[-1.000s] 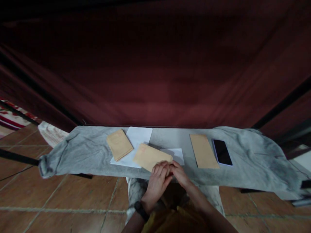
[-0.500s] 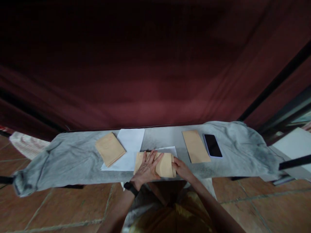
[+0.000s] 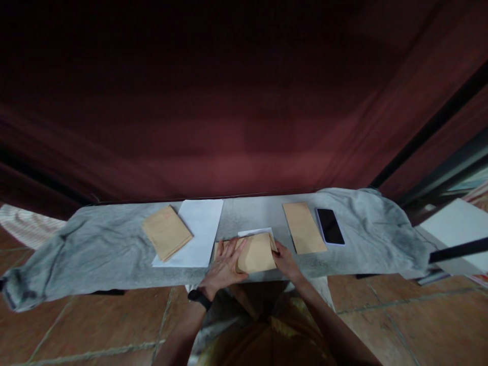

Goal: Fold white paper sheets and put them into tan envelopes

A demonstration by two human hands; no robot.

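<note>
Pressing down with spread fingers, the person's bare left hand [image 3: 225, 265] lies open, palm down, across the left part of a tan, rectangular folded paper packet [image 3: 258, 253], apparently to keep it flat and stop it sliding. The right hand [image 3: 285, 260] is nearly closed, its fingers curled on the packet's right end, where the layers part slightly; its thumb cannot be made out. The packet lies at the near edge of a narrow desk draped in grey cloth [image 3: 114, 239], directly before the body, likely so both hands reach it easily. A small white paper [image 3: 256, 232] shows behind it. To the left, a stack of tan paper pieces [image 3: 168, 235] overlaps large white paper sheets [image 3: 204, 221]. To the right, a flat tan paper rectangle [image 3: 304, 229] lies just beside a dark-screened phone with a pale purple edge [image 3: 330, 226], both seemingly set aside from the working spot.
</note>
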